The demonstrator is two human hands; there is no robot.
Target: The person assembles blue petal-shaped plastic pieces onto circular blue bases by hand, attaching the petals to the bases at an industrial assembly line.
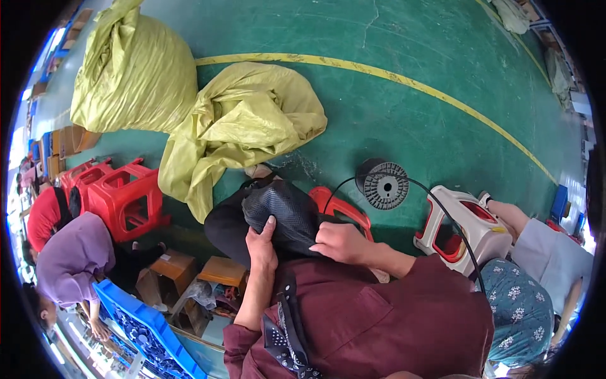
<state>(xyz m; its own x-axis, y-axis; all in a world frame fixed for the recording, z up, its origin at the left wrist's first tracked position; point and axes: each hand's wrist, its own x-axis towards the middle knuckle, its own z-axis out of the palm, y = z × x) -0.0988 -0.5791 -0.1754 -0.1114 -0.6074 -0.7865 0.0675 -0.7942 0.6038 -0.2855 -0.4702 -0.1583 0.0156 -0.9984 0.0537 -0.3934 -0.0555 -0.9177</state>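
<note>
A black piece with a fine mesh-like texture (278,205) lies over my lap, bulging at its far left end. My left hand (261,243) grips its near left side, thumb on top and the other fingers mostly hidden. At the piece's right edge, my right hand (341,243) is closed in a pinch on the material. Black trousers under the piece make its outline hard to follow.
Yellow woven sacks (246,117) sit on the green floor ahead. Right of my knees are a black spool (384,184), a black cable and a white-and-red stool (464,227). Red stools (126,196), open cardboard boxes (170,268), a blue crate (145,331) and co-workers (76,256) are left.
</note>
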